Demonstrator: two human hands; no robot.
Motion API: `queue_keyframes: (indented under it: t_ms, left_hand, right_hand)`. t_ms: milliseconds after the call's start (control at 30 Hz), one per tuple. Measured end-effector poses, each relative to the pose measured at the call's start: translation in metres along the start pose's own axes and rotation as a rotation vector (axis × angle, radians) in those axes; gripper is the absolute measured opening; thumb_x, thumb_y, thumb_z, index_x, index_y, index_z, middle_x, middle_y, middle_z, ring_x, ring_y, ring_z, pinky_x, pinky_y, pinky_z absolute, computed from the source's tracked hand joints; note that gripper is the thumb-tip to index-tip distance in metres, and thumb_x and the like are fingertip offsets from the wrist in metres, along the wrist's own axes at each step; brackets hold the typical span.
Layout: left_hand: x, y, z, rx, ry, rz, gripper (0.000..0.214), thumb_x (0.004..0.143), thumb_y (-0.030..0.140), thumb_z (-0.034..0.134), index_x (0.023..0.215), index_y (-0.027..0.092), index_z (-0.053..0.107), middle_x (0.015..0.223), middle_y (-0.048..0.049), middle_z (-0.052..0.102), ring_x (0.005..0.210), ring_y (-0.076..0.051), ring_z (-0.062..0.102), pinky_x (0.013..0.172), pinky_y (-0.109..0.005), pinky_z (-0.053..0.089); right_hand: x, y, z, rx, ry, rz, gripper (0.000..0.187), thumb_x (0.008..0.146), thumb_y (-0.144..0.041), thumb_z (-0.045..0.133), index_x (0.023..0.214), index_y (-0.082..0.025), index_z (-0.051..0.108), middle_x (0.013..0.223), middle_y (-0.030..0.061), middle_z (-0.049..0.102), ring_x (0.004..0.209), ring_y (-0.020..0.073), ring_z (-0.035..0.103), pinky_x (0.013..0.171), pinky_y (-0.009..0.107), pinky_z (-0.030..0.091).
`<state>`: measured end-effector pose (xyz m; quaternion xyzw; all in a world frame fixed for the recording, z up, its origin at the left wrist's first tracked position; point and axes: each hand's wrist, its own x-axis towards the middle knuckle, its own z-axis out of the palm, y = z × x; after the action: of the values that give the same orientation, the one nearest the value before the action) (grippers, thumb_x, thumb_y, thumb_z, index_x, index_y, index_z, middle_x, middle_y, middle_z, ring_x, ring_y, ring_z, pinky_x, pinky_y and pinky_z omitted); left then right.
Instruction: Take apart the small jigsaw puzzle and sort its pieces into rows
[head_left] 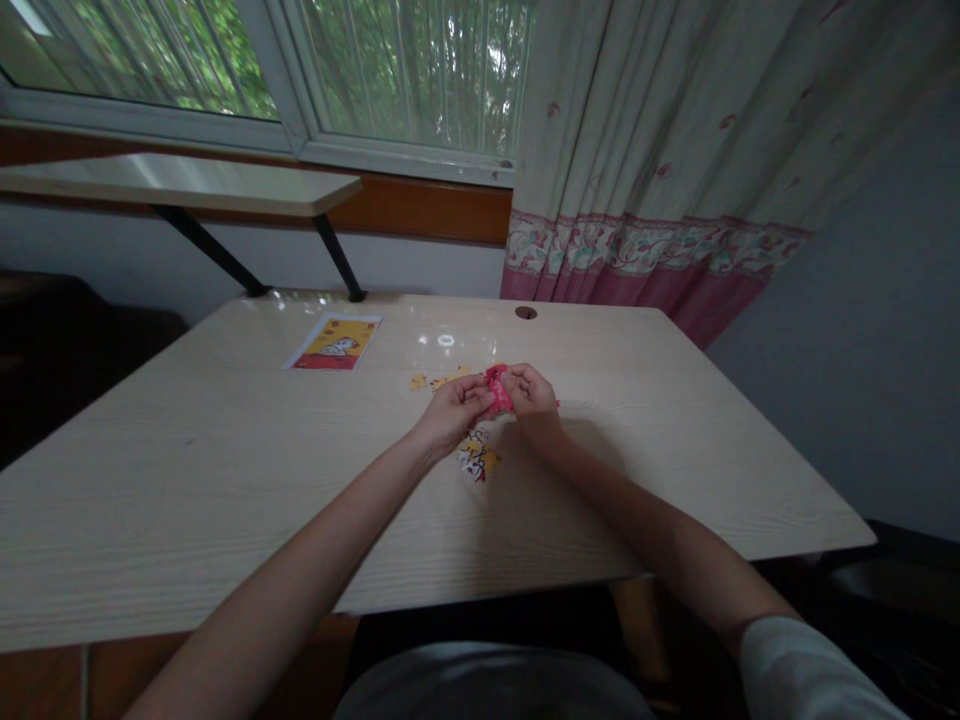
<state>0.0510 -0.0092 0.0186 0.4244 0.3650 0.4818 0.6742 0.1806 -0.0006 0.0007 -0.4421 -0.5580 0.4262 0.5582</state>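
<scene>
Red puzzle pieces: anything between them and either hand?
Nothing visible: the left hand and right hand both grip the red puzzle pieces. The mixed pile lies on the near side, not between.

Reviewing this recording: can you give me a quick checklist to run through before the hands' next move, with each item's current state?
1. Left hand has its fingers on the red pieces: ok.
2. Right hand has its fingers on them too: ok.
3. Red pieces joined to each other: cannot tell, fingers cover part of them.
4. Mixed pile spread out piece by piece: not ok, it is bunched together.
5. Picture sheet lying on the table, uncovered by the hands: ok.
6. Exact count of yellow pieces beyond the left hand: cannot tell, too small.
</scene>
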Motion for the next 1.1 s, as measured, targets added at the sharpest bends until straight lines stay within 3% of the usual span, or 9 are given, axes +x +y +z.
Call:
queue_keyframes:
  t_ms: [233,367,567,767,900,1100]
  left_hand:
    - [-0.001,0.002,-0.004,-0.090,0.030,-0.091,0.020,0.060,0.011,0.075,0.077,0.010,0.063,0.068,-0.0049,0.066,0.058,-0.010,0.061,0.055,-0.020,0.048]
    - [-0.001,0.001,-0.001,-0.061,0.068,-0.039,0.023,0.055,0.013,0.078,0.070,0.012,0.060,0.056,-0.0010,0.064,0.049,-0.008,0.058,0.049,-0.018,0.045]
    - [0.001,-0.001,-0.001,-0.002,0.086,0.018,0.029,0.051,0.021,0.080,0.069,0.013,0.059,0.054,-0.0002,0.064,0.044,-0.008,0.055,0.044,-0.017,0.040]
    - [0.001,0.000,-0.004,-0.070,0.045,0.000,0.030,0.053,0.019,0.080,0.074,0.012,0.061,0.062,-0.0018,0.065,0.052,-0.009,0.058,0.049,-0.019,0.044]
    - [-0.001,0.003,-0.006,-0.012,0.063,-0.047,0.021,0.058,0.017,0.075,0.074,0.011,0.063,0.061,-0.0025,0.063,0.050,-0.009,0.056,0.047,-0.019,0.042]
    - [0.005,-0.003,-0.016,0.152,0.105,-0.011,0.017,0.063,0.017,0.067,0.079,0.013,0.068,0.055,-0.0009,0.060,0.044,-0.007,0.049,0.042,-0.018,0.036]
  right_hand:
    - [0.000,-0.001,0.000,-0.049,0.017,-0.002,0.033,0.076,-0.052,0.051,0.083,-0.019,0.054,0.058,-0.0030,0.052,0.048,0.0083,0.045,0.045,0.020,0.035]
    - [-0.002,-0.005,-0.005,-0.266,0.071,-0.076,0.027,0.080,-0.045,0.051,0.081,-0.019,0.057,0.051,-0.0052,0.046,0.044,0.0082,0.040,0.044,0.020,0.030]
    - [-0.002,-0.012,-0.010,-0.458,0.078,-0.175,0.024,0.082,-0.042,0.050,0.083,-0.020,0.060,0.052,-0.0041,0.049,0.048,0.0096,0.044,0.049,0.021,0.032]
    - [0.000,-0.009,-0.011,-0.416,0.048,-0.174,0.026,0.083,-0.044,0.048,0.085,-0.020,0.059,0.054,-0.0040,0.052,0.047,0.0093,0.045,0.049,0.021,0.033]
    - [0.001,-0.004,-0.012,-0.360,0.026,-0.144,0.029,0.083,-0.047,0.049,0.086,-0.020,0.059,0.052,-0.0048,0.049,0.046,0.0088,0.043,0.048,0.021,0.033]
    - [0.004,0.002,-0.014,-0.338,0.040,-0.116,0.034,0.080,-0.051,0.051,0.085,-0.019,0.060,0.049,-0.0059,0.045,0.043,0.0076,0.039,0.044,0.020,0.029]
